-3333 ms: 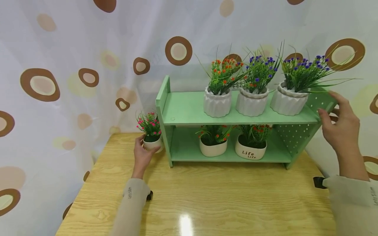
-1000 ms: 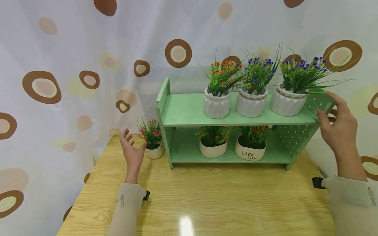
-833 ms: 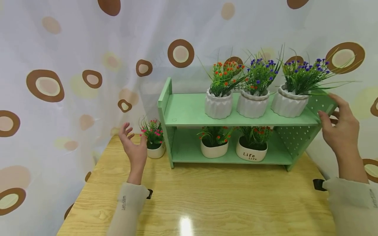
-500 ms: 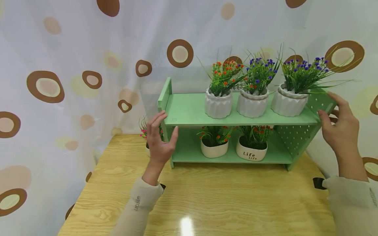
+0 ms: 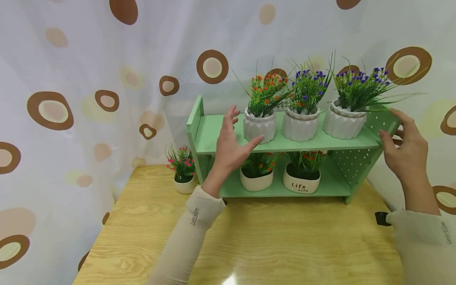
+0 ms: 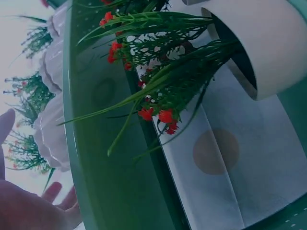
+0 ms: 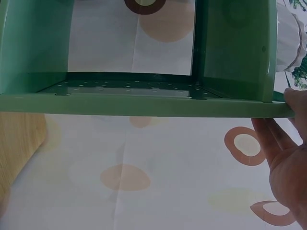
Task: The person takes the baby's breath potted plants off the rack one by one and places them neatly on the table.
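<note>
In the head view my left hand (image 5: 230, 149) hovers in front of the left end of the green two-tier shelf (image 5: 310, 145), thumb and fingers spread on the left side of a fluted white flowerpot (image 5: 261, 127) with orange flowers. Whether it touches that pot is unclear. In the left wrist view the left hand (image 6: 31, 208) shows at the lower left edge. My right hand (image 5: 407, 154) grips the shelf's right side panel; in the right wrist view the right hand (image 7: 290, 175) has its thumb on one side of the panel (image 7: 144, 106) and fingers on the other.
Two more fluted white pots (image 5: 300, 126) with purple flowers share the upper tier. Below stand a cream pot (image 5: 257, 183) and a cream pot lettered "Life" (image 5: 302, 186). A pink-flowered pot (image 5: 184, 186) stands left of the shelf on the wooden table (image 5: 278, 241).
My left hand let go of the pink-flowered pot, drew back, then moved right across the shelf's left end to the orange-flowered pot. The right hand has stayed on the side panel.
</note>
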